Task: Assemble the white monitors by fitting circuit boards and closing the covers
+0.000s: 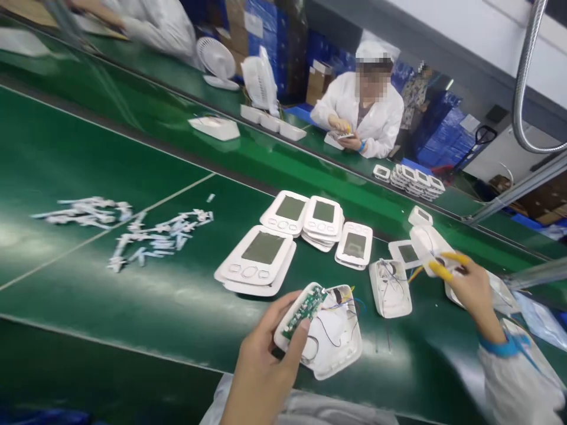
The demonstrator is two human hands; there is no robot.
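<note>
Left hand (pixel 262 359) gripping a cover (pixel 286 317), right hand (pixel 473 290) out at a shell (pixel 427 239).
Near me, the cover is held by the left side of an open case (pixel 335 349); I'd press only lightly on its board (pixel 305 310) and leave the wires (pixel 344 302) slack. Farther right, my right hand stands parted at the shell; I can't tell whether it grips.

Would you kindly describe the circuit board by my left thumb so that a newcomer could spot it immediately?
On the green worktop, look to the near side, where the left hand grips a white cover. The circuit board lies in it, beside an open housing with wires. Unlike the white screened units beyond, it shows a bare green face dotted with components.
</note>
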